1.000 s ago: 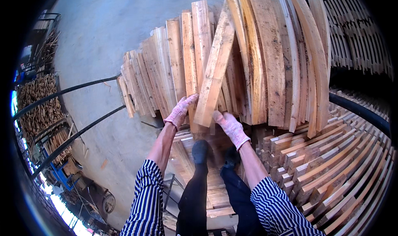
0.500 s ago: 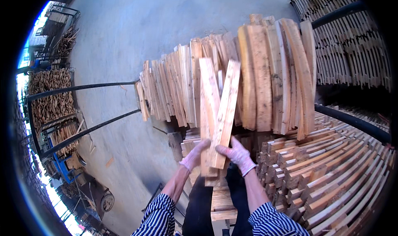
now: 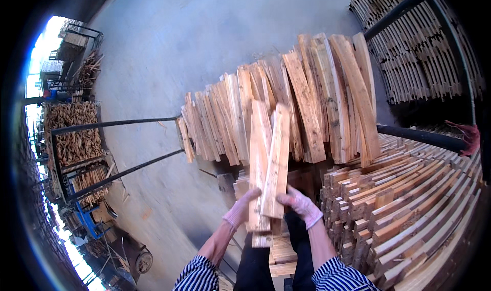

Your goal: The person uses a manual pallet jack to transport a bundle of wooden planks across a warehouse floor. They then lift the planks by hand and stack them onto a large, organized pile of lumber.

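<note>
Several pale wooden boards are held in front of my legs, their near ends between my two gloved hands. My left hand [image 3: 242, 207] is closed round the left edge of the left board [image 3: 258, 153]. The right board [image 3: 276, 160] lies across it at a slant, and my right hand [image 3: 302, 205] grips its lower right edge with the thumb on top. A shorter board end [image 3: 262, 240] shows underneath. Just beyond, a long row of upright-leaning boards [image 3: 230, 114] rests on a dark metal frame; the far ends of my boards overlap it.
Dense stacks of wooden strips [image 3: 409, 204] rise close on my right. Black frame bars [image 3: 123, 122] reach out to the left, and a thicker bar [image 3: 422, 137] crosses at right. More stacked wood [image 3: 76, 130] and a wheel [image 3: 144, 262] are at far left, beyond the concrete floor [image 3: 153, 81].
The held boards have come lower and closer to my body, and the two top ones now lie nearer to parallel. A board in the row, right of them, now leans left. The view has shifted slightly.
</note>
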### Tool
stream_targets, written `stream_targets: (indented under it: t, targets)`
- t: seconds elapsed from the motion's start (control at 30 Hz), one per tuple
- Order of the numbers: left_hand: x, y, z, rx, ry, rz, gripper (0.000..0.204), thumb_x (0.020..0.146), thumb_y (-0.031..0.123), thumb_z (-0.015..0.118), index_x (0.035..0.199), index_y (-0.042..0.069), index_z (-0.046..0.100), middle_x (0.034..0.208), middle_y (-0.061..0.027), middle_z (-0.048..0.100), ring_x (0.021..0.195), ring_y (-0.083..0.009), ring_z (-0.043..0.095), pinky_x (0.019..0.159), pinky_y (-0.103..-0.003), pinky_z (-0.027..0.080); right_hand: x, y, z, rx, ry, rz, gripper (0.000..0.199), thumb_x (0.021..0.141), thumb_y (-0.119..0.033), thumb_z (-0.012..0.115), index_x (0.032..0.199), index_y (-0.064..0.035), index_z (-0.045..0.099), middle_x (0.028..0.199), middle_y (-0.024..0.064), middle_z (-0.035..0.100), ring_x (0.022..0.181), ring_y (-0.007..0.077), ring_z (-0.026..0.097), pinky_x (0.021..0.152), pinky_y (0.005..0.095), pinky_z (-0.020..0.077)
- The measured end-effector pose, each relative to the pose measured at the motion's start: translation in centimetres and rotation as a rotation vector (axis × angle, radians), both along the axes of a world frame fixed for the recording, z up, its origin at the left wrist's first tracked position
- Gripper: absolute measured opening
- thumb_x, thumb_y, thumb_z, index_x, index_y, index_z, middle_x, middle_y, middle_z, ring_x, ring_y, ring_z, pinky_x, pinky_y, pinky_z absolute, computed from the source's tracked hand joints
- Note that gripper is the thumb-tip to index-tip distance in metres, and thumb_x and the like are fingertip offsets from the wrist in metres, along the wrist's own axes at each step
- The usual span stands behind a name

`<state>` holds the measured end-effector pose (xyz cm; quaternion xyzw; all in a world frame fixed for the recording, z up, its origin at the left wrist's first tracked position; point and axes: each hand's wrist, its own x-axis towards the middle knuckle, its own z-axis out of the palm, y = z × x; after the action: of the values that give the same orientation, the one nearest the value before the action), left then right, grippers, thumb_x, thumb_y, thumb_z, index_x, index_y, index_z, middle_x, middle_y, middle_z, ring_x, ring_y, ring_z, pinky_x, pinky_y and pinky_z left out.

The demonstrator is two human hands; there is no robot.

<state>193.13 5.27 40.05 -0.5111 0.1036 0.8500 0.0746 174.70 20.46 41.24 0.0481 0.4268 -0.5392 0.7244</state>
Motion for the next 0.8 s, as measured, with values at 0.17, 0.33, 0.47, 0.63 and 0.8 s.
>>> stream_targets:
  t: [0.17, 0.33, 0.47, 0.63, 0.8]
  targets:
    - [0.6, 0.5, 4.3, 0.041, -0.099, -0.046, 0.055, 0.1, 0.034, 0.064, 0.141, 0.0, 0.051, 0.12, -0.0138, 0.068, 0.106, -0.0275, 0.07, 0.093, -0.043, 0.06, 3.9, 0.0, 3.4, 0.173, -0.392, -0.385, 0.065, 0.09, -0.034, 0.08, 0.142, -0.0028, 0.056, 0.126, 0.0068, 0.068, 0.113, 0.016, 0.066, 0.093, 0.033, 0.0574]
    - [-4.1, -1.1, 7.5, -0.014, -0.107, 0.012, 0.042, 0.099, 0.035, 0.064, 0.123, 0.001, 0.059, 0.109, -0.0172, 0.071, 0.095, -0.0315, 0.072, 0.087, -0.05, 0.062, 1.2, -2.3, 4.4, 0.312, -0.207, -0.258, 0.051, 0.099, -0.046, 0.067, 0.132, -0.0084, 0.064, 0.103, 0.0054, 0.074, 0.084, 0.0186, 0.072, 0.076, 0.033, 0.061]
    - [-2.7, -1.2, 12.7, -0.019, -0.026, 0.009, 0.049, 0.099, 0.037, 0.065, 0.13, 0.0, 0.058, 0.115, -0.0175, 0.07, 0.097, -0.03, 0.071, 0.088, -0.048, 0.061, 2.3, -2.5, 10.7, 0.268, -0.109, -0.321, 0.048, 0.1, -0.04, 0.068, 0.134, -0.0065, 0.062, 0.117, 0.0062, 0.072, 0.094, 0.0177, 0.071, 0.077, 0.0336, 0.0609]
    - [1.7, 0.3, 23.0, -0.25, 0.054, -0.05, 0.056, 0.094, 0.035, 0.075, 0.134, -0.002, 0.059, 0.115, -0.0106, 0.071, 0.1, -0.0212, 0.071, 0.089, -0.037, 0.06, 5.2, -0.2, 21.2, -0.025, -0.042, -0.336, 0.069, 0.092, -0.027, 0.076, 0.148, -0.0028, 0.044, 0.13, 0.0098, 0.064, 0.11, 0.0225, 0.067, 0.089, 0.0372, 0.0599]
    - [4.5, 3.3, 35.3, -0.725, 0.079, -0.298, 0.088, 0.08, 0.041, 0.089, 0.143, -0.003, 0.047, 0.127, -0.0125, 0.066, 0.11, -0.0195, 0.066, 0.094, -0.035, 0.056, 3.8, 1.7, 29.1, -0.395, -0.12, -0.41, 0.083, 0.092, -0.049, 0.072, 0.154, -0.0025, 0.041, 0.149, 0.0142, 0.054, 0.135, 0.0295, 0.053, 0.114, 0.0455, 0.0439]
